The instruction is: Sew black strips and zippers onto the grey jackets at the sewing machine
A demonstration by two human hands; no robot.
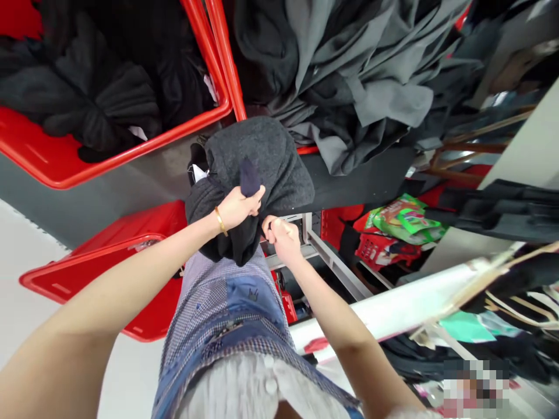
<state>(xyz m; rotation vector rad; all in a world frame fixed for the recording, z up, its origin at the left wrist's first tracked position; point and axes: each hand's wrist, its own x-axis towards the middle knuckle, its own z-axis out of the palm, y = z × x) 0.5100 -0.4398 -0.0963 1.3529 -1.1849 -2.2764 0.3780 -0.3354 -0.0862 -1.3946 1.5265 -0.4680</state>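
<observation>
A bunched dark grey garment lies in front of my body, partly on the dark table edge and hanging toward my apron. My left hand, with a gold bracelet at the wrist, is closed around it, and a navy flap of cloth sticks up out of the fist. Beside it, to the right, my right hand is closed with fingers curled at the garment's lower edge, pinching dark cloth. A small white label shows at the garment's left side.
A red bin of dark garments stands at upper left. Another red bin is below it. Grey cloth pieces are heaped at upper right. A white metal frame and a green packet are at lower right.
</observation>
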